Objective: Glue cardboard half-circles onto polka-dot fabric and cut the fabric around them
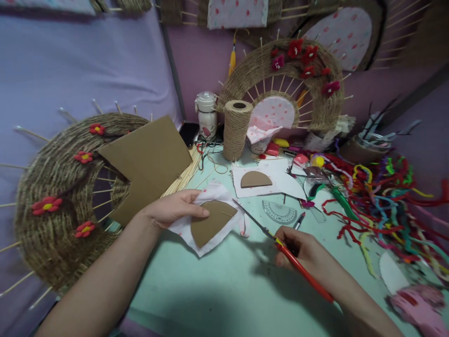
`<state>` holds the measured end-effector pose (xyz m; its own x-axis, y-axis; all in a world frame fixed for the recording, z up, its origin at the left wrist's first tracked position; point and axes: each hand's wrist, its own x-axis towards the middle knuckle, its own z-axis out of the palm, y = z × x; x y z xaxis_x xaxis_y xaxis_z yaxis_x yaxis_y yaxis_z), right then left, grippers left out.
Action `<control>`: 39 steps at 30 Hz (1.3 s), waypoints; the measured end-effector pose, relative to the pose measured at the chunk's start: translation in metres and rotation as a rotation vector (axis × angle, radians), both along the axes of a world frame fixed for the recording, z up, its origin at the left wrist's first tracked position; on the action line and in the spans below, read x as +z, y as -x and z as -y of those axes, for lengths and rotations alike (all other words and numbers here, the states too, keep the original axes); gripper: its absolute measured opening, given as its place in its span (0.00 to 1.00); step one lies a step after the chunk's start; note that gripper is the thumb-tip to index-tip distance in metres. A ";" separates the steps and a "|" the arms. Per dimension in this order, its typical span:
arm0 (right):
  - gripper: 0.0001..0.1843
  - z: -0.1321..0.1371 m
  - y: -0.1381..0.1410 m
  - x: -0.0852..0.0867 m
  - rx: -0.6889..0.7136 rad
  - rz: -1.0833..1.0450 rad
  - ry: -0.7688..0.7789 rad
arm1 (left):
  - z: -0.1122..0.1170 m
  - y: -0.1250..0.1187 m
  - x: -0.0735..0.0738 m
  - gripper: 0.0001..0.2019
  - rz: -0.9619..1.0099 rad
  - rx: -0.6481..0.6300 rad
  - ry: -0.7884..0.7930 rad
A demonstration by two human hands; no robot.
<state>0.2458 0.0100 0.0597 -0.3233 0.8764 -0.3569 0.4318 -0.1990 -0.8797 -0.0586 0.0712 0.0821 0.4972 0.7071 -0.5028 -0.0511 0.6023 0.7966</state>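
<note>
My left hand (180, 208) pinches a semicircular brown cardboard piece (212, 222) together with the white patterned fabric (199, 248) behind it, thumb on the cardboard. The fabric sticks out past the cardboard all round, and a narrow strip (244, 227) of it hangs at the right. In my right hand (298, 248) is a pair of scissors (280, 243) with red and yellow handles. Their blades point up and left, the tips at the fabric's right edge. Whether the blades are parted is hard to make out.
Behind my hands lie another cardboard semicircle (256, 179) on fabric and a clear protractor (279, 212). A twine spool (236, 131) and a white jar (206, 114) stand at the back. Pipe cleaners (386, 201) pile up at right. A flowered twine arch (52, 187) and cardboard sheet (150, 164) are left.
</note>
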 end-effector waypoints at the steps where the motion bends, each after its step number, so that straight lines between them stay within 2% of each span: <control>1: 0.14 0.000 0.000 0.000 0.004 0.000 0.009 | 0.000 0.000 0.000 0.20 -0.007 0.000 -0.005; 15: 0.19 0.003 0.003 0.004 0.022 0.005 0.048 | 0.002 -0.007 -0.007 0.21 0.006 -0.091 -0.022; 20: 0.20 0.003 0.004 0.003 0.025 0.033 0.016 | 0.004 -0.009 -0.010 0.20 0.022 -0.141 -0.014; 30: 0.22 0.001 0.004 0.003 0.018 0.037 -0.003 | 0.004 -0.013 -0.009 0.18 0.112 -0.142 0.032; 39: 0.20 0.001 0.003 0.003 0.010 0.006 0.018 | 0.003 -0.010 -0.009 0.15 0.143 -0.155 0.049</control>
